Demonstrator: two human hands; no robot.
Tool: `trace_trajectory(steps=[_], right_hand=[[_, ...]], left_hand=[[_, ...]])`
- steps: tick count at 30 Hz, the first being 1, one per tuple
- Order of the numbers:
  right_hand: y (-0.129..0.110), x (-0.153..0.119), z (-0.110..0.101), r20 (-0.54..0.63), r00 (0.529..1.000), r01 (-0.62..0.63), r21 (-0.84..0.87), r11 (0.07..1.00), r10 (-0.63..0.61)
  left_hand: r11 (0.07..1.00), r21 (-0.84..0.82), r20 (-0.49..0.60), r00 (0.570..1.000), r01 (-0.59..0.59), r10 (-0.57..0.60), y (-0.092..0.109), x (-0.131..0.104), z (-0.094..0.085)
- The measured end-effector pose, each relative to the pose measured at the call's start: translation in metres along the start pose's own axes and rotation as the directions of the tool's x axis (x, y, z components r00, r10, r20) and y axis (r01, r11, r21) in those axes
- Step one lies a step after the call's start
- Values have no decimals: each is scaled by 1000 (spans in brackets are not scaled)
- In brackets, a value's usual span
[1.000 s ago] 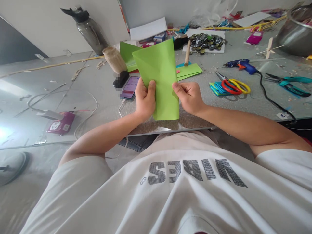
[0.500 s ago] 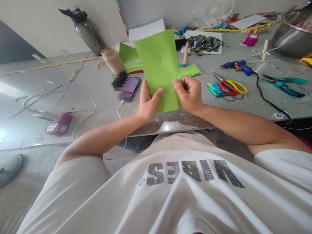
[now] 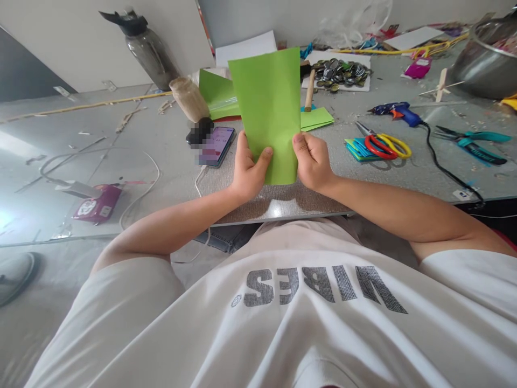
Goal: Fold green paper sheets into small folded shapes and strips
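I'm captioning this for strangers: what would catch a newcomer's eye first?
Probably the bright green paper, held up between the left hand and right hand. Next, red-and-yellow scissors lying to its right, and a heap of bottle caps on a white sheet behind.

Grey table point(image 3: 351, 110) — bottle point(image 3: 153, 60), far left; phone point(image 3: 221, 145), left of centre; glue gun point(image 3: 409, 115) and pliers point(image 3: 464, 138), right; pot point(image 3: 480, 71), far right.
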State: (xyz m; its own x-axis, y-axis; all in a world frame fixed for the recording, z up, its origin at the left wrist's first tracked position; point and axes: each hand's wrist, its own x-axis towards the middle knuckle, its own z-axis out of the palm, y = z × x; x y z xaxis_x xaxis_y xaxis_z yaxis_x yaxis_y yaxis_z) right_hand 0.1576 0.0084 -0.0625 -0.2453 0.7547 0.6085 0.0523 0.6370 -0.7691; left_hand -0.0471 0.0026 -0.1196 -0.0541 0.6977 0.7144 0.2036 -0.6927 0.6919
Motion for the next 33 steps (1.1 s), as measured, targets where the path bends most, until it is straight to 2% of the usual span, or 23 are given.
trace_trajectory(steps=[9,16,22,27,33], right_hand=[[-10,0,-4,150,989,-13,-38,999,19],[-6,4,-6,191,980,-52,-24,998,56],[-7,0,-8,290,953,-69,-65,996,85],[-3,-1,-7,268,960,-80,-27,996,85],[0,4,-6,194,974,-137,107,985,114]], left_hand=[[995,89,-115,992,-49,59,-3,10,-10],[997,66,-145,989,-27,36,-2,14,-19],[997,68,-174,983,-39,51,-8,17,-25],[997,73,-167,985,-27,39,-13,15,-25],[997,75,-99,995,-14,22,-6,13,-20]])
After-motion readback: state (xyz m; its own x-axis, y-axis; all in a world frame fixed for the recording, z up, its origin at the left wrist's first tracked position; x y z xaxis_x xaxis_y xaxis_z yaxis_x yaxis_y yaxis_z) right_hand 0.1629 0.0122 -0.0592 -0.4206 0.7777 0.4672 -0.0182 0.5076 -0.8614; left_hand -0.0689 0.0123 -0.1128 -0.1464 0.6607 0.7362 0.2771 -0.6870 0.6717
